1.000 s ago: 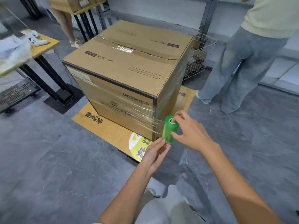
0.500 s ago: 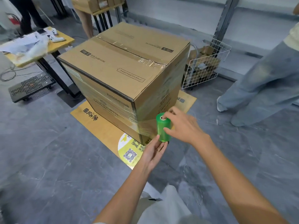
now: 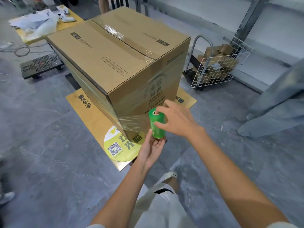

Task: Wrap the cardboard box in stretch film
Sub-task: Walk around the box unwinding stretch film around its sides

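A large taped cardboard box (image 3: 115, 63) stands on a flat yellow-brown cardboard sheet (image 3: 92, 119) on the grey floor. Clear stretch film (image 3: 131, 119) bands its lower sides and runs to a green film roll (image 3: 157, 124) held upright by the near corner. My right hand (image 3: 177, 120) grips the roll, a finger in the top of its core and the thumb on its side. My left hand (image 3: 153, 147) cups the roll's bottom end from below, fingers loosely curled up around it.
A white wire basket cart (image 3: 220, 63) with small cartons stands right of the box. Another person's jeans-clad legs (image 3: 276, 102) are at the far right. A black platform scale (image 3: 41, 65) and a yellow table (image 3: 32, 35) with papers lie to the left.
I have walked round the box's near corner, so its right side now faces me. The roll and both hands moved along with me, with film drawn across the corner.
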